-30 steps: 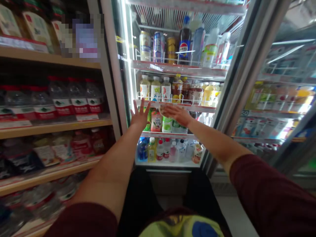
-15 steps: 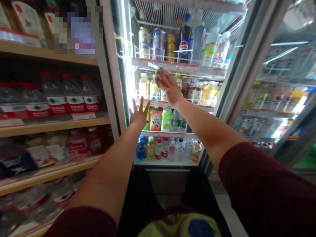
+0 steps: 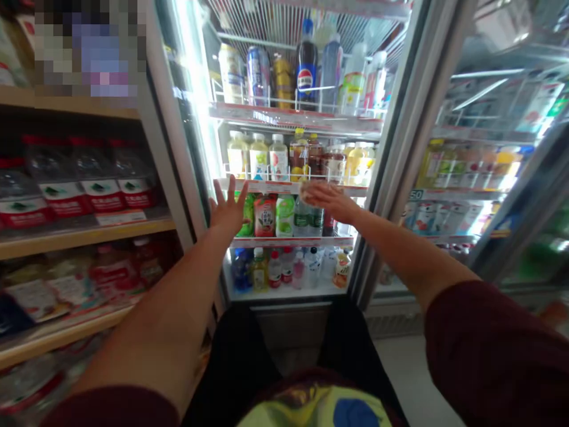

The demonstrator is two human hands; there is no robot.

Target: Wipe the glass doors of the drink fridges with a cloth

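Cloth (image 3: pixel 305 192) is held under flat fingers of right hand (image 3: pixel 333 200), at fingertips, toward left hand (image 3: pixel 228 214) | its long axis cannot be told | left hand is farther, fingers spread apart, nothing gripped

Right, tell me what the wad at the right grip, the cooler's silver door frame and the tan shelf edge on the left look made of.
Wad: probably cloth, soft and matte, from its lumpy outline; blur hides any weave.
Door frame: likely metal, judging by its smooth grey sheen.
Shelf edge: wood or wood-look laminate, given the tan colour.
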